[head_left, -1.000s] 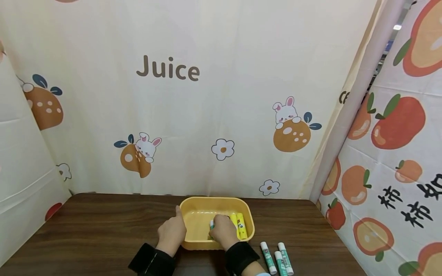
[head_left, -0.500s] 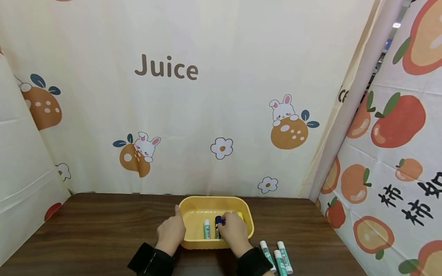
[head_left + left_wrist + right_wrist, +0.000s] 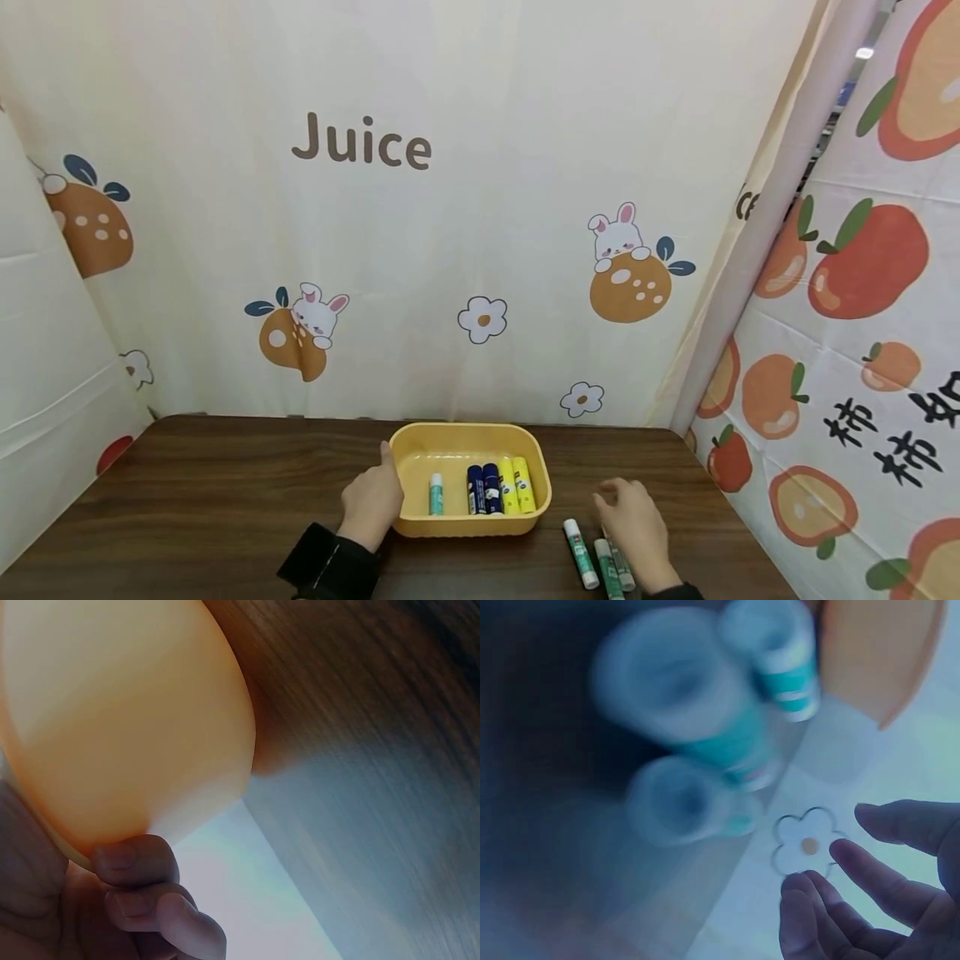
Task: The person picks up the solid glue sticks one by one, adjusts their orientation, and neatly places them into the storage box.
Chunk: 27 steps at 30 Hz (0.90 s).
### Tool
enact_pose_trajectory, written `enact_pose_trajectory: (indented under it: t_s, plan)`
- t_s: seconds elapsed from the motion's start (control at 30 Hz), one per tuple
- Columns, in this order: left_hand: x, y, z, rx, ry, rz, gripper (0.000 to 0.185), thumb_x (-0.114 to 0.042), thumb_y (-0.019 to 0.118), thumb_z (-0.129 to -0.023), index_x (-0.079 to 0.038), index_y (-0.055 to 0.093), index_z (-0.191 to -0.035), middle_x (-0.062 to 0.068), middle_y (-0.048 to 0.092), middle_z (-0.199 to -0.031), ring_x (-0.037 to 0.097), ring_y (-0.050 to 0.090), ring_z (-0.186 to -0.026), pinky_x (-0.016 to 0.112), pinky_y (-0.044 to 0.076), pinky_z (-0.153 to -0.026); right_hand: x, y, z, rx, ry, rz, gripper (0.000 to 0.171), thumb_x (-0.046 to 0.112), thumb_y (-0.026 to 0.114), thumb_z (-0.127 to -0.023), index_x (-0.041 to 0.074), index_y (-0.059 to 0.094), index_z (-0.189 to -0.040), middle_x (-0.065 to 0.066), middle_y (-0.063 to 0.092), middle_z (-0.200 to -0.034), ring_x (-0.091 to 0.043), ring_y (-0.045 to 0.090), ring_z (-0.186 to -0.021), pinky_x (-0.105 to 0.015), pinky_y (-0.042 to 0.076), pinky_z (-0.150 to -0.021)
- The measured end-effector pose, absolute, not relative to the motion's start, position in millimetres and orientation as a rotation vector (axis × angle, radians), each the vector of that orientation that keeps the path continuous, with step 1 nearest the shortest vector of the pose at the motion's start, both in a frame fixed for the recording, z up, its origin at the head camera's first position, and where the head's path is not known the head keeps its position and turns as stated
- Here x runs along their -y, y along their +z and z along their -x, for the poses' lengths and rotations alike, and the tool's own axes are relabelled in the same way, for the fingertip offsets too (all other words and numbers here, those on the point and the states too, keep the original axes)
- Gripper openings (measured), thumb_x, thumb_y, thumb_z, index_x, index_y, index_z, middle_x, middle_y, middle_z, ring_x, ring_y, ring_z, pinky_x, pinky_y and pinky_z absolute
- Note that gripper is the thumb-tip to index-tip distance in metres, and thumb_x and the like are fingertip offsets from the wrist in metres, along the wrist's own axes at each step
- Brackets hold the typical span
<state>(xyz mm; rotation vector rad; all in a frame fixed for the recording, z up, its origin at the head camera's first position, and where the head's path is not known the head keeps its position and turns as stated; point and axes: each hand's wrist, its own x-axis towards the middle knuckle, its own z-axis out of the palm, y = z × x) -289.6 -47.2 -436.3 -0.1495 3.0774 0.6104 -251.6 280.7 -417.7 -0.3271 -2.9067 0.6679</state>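
Note:
My left hand [image 3: 372, 502] grips the left rim of a yellow plastic basket [image 3: 472, 527]; in the left wrist view its fingers [image 3: 139, 859] curl against the basket's outer wall. Inside stand a green-and-white glue stick [image 3: 437, 495] on the left, then two dark blue glue sticks [image 3: 483, 489] and two yellow glue sticks [image 3: 516, 486] side by side. Right of the basket, my right hand [image 3: 636, 525] hovers over three green-and-white glue sticks lying on the table, holding nothing. The nearest to the basket is one glue stick [image 3: 581, 554]; the hand partly covers another glue stick [image 3: 621, 569].
The dark wooden table [image 3: 247, 500] ends at a printed curtain [image 3: 375, 250] behind the basket. Another fruit-printed curtain [image 3: 840, 400] hangs along the right side.
My right hand has let go of a dark blue glue stick in the basket and moved right, over the loose glue sticks. My left hand stays on the basket.

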Motion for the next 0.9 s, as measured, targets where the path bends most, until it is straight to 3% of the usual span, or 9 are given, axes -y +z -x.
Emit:
enact_pose_trajectory:
  t_s: [0.33,0.77,0.9]
  plan:
    - [47,-434,288,-3.068,0.623,0.152,0.056,-0.005,0.043,-0.093,0.008,0.023,-0.144,0.007,0.047,-0.056,0.019,0.046,-0.052,0.032,0.038,-0.049,-307,-438,236,3.150,0.822,0.404,0.035,0.024,0.064,-0.085,-0.004,0.064,-0.105,-0.015,0.067,-0.093,-0.027,0.063,-0.078,-0.043,0.049,-0.064]
    - [48,-434,289,-3.076,0.634,0.148,0.057,-0.004,0.043,-0.092,0.008,0.023,-0.144,0.007,0.047,-0.055,0.019,0.046,-0.051,0.032,0.038,-0.047,-317,-444,235,3.149,0.826,0.379,0.029,0.021,0.068,-0.082,-0.007,0.069,-0.090,-0.021,0.067,-0.096,-0.035,0.064,-0.084,-0.045,0.050,-0.067]
    - [47,-433,288,-3.072,0.637,0.146,0.057,-0.004,0.043,-0.093,0.007,0.023,-0.145,0.007,0.046,-0.054,0.018,0.045,-0.050,0.031,0.037,-0.047,-320,-444,235,3.134,0.839,0.395,0.031,0.021,0.067,-0.082,-0.008,0.068,-0.094,-0.022,0.067,-0.097,-0.037,0.063,-0.086,-0.046,0.051,-0.068]
